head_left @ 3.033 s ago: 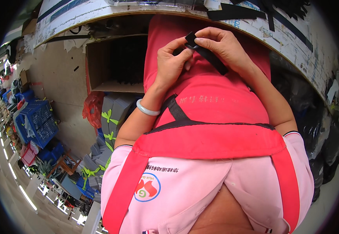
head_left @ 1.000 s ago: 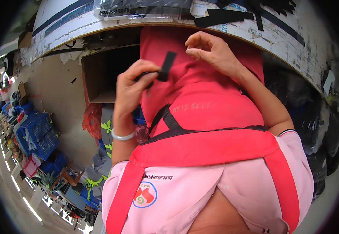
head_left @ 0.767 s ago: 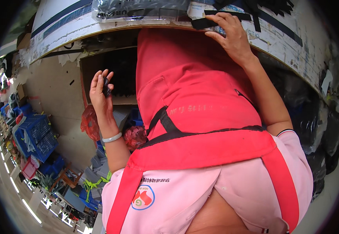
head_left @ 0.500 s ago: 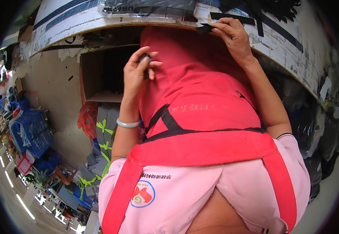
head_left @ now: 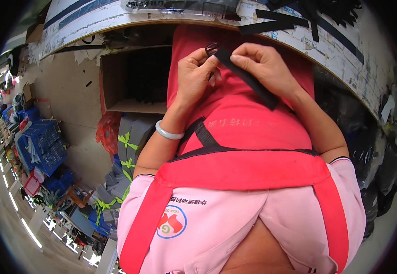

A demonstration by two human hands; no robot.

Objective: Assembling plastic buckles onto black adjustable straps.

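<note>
Over my lap, both hands meet in front of the red apron (head_left: pixel 248 130). My right hand (head_left: pixel 267 68) pinches a flat black fabric strip (head_left: pixel 255 86) near its upper end, and the strip's long end hangs down toward the apron. My left hand (head_left: pixel 194 75) is closed, its fingertips close to the strip's upper end. Within it is a small black thing with a thin loop (head_left: pixel 212 47) sticking up; the fingers cover most of it, so its kind does not show.
Ahead is a worktable (head_left: pixel 116 23) with loose black strips (head_left: pixel 274 26), a dark pile of strips (head_left: pixel 338 11) and a clear plastic bag (head_left: pixel 175 5). An open cardboard box (head_left: pixel 136 106) stands below, near a red plastic bag (head_left: pixel 107 132) and tied grey stacks (head_left: pixel 134 130). Dark bags (head_left: pixel 365 146) lie right.
My right hand has drawn a black strip off the table edge and back over my lap. My left hand has moved right to meet it, its fingers now more closed.
</note>
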